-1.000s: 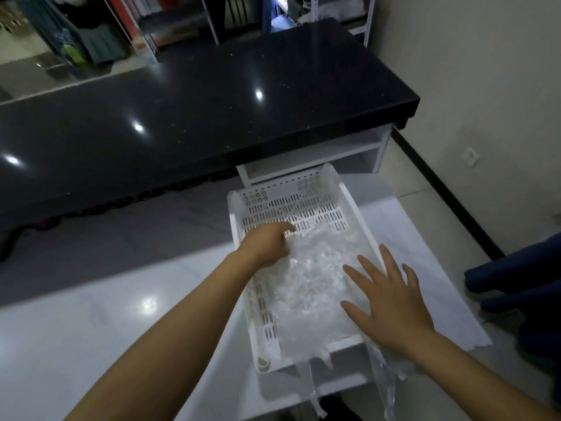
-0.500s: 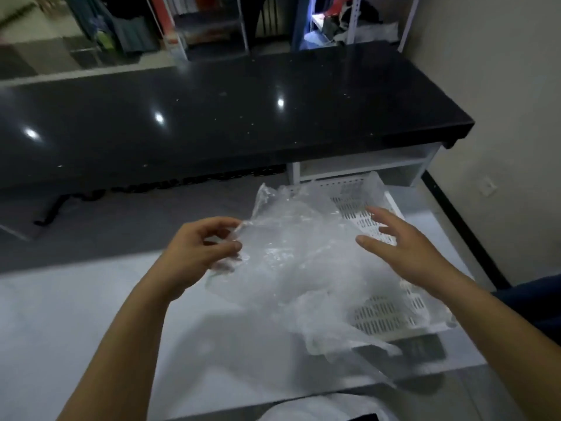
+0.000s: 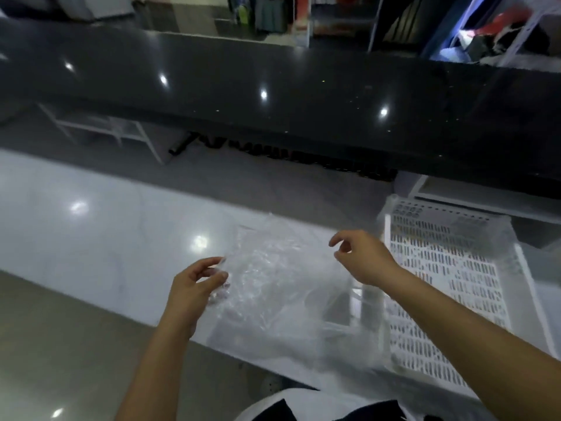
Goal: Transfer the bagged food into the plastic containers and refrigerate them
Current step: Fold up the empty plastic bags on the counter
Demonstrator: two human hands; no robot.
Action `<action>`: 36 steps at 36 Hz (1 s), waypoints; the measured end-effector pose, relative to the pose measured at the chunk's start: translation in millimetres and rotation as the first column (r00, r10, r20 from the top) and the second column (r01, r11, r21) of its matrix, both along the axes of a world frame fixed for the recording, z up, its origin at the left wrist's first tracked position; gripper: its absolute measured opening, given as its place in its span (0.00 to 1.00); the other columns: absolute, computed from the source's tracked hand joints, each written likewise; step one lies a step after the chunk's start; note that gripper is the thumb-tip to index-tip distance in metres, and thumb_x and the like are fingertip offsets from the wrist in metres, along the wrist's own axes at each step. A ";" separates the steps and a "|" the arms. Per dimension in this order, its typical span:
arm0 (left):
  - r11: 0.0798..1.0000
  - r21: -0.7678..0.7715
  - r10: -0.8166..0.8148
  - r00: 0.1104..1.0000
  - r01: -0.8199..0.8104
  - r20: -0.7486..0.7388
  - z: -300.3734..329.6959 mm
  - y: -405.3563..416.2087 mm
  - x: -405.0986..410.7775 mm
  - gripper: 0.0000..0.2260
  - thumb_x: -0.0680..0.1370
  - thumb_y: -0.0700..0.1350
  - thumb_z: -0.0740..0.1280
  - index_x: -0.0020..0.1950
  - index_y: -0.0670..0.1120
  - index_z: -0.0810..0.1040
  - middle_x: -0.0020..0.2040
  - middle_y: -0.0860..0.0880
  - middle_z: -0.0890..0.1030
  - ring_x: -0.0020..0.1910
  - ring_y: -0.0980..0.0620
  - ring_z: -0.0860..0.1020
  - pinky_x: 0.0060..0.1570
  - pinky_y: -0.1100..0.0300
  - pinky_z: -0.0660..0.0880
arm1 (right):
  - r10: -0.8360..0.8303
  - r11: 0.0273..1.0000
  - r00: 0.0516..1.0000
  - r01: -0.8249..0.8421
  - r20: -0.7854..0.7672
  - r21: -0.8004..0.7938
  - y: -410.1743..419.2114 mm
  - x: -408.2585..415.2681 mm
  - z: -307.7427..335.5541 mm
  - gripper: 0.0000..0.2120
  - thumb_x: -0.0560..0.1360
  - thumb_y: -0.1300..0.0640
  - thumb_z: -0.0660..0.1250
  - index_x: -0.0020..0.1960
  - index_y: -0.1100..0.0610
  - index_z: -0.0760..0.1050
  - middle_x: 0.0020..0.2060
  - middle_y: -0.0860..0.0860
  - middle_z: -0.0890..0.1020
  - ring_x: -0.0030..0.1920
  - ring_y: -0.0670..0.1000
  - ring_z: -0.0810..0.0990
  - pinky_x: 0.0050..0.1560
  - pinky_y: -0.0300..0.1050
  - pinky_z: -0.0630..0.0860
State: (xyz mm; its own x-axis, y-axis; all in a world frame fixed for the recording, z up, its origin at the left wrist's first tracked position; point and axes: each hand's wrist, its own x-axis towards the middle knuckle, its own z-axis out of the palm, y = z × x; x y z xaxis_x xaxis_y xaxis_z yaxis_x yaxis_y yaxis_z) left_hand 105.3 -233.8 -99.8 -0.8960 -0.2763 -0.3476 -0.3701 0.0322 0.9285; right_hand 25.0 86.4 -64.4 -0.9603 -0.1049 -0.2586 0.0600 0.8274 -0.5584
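Observation:
A bundle of clear, crinkled plastic bags (image 3: 273, 287) lies on the white marble counter (image 3: 106, 238), just left of a white perforated plastic tray (image 3: 449, 287). My left hand (image 3: 194, 287) pinches the bundle's left edge between thumb and fingers. My right hand (image 3: 361, 256) hovers over the bundle's upper right corner with its fingers curled and apart, holding nothing. No food can be made out inside the bags.
A long glossy black counter (image 3: 303, 95) runs across the back, with white shelving (image 3: 100, 129) under it. Racks with clothes and goods (image 3: 273, 13) stand beyond it. A grey floor strip (image 3: 243, 177) separates the two counters.
The plastic bags have come out of the white tray and moved left onto the marble counter. My right hand has followed over them; the view has swung left.

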 end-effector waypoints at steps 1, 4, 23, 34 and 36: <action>0.999 -0.006 0.038 0.999 -0.038 0.016 -7.0 -2.2 7.5 0.13 0.75 0.39 0.75 0.57 0.52 0.84 0.51 0.40 0.82 0.46 0.44 0.85 0.46 0.47 0.82 | 0.020 0.999 1.000 -0.020 0.004 0.026 -8.0 0.6 -7.5 0.10 0.76 0.58 0.66 0.54 0.46 0.80 0.39 0.42 0.79 0.42 0.47 0.78 0.41 0.42 0.70; 0.993 -0.066 0.104 0.992 -0.099 0.074 -27.5 -3.3 24.0 0.13 0.76 0.42 0.74 0.60 0.50 0.82 0.55 0.43 0.81 0.47 0.45 0.84 0.38 0.55 0.80 | 0.063 0.997 0.997 -0.064 0.033 0.042 -28.2 7.1 -27.0 0.12 0.77 0.58 0.64 0.56 0.45 0.79 0.39 0.40 0.78 0.43 0.47 0.78 0.42 0.42 0.70; 0.959 -0.213 -0.131 0.959 0.187 0.250 -25.5 -27.0 -8.3 0.11 0.76 0.47 0.74 0.57 0.51 0.82 0.49 0.47 0.85 0.38 0.53 0.83 0.34 0.62 0.75 | -0.060 0.998 0.997 0.059 -0.048 -0.026 -25.3 36.2 -45.3 0.21 0.76 0.66 0.59 0.67 0.57 0.74 0.50 0.56 0.81 0.42 0.51 0.75 0.45 0.43 0.71; 0.966 -0.202 -0.107 0.963 0.159 0.246 -35.0 -25.6 -2.1 0.17 0.71 0.53 0.78 0.58 0.54 0.81 0.50 0.47 0.84 0.43 0.49 0.84 0.42 0.56 0.80 | 0.185 0.947 0.969 -0.131 -0.163 0.294 -35.2 57.9 -35.3 0.28 0.79 0.51 0.60 0.78 0.52 0.60 0.75 0.56 0.65 0.75 0.59 0.59 0.75 0.54 0.58; 0.967 -0.218 -0.069 0.960 0.132 0.272 -33.0 -25.1 2.6 0.22 0.70 0.56 0.78 0.61 0.54 0.79 0.52 0.49 0.83 0.46 0.50 0.84 0.43 0.57 0.79 | 0.322 0.932 0.926 -0.274 -0.195 0.239 -50.6 55.7 -31.2 0.29 0.80 0.43 0.56 0.80 0.47 0.55 0.80 0.54 0.55 0.79 0.58 0.49 0.78 0.57 0.47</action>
State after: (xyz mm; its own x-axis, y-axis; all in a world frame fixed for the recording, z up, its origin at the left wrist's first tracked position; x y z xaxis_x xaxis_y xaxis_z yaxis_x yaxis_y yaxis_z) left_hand 107.9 -258.9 -132.8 -0.8101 -0.2903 -0.5094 -0.5813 0.2843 0.7624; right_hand 80.8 35.8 -95.6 -0.9278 -0.3637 -0.0835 -0.3155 0.8840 -0.3449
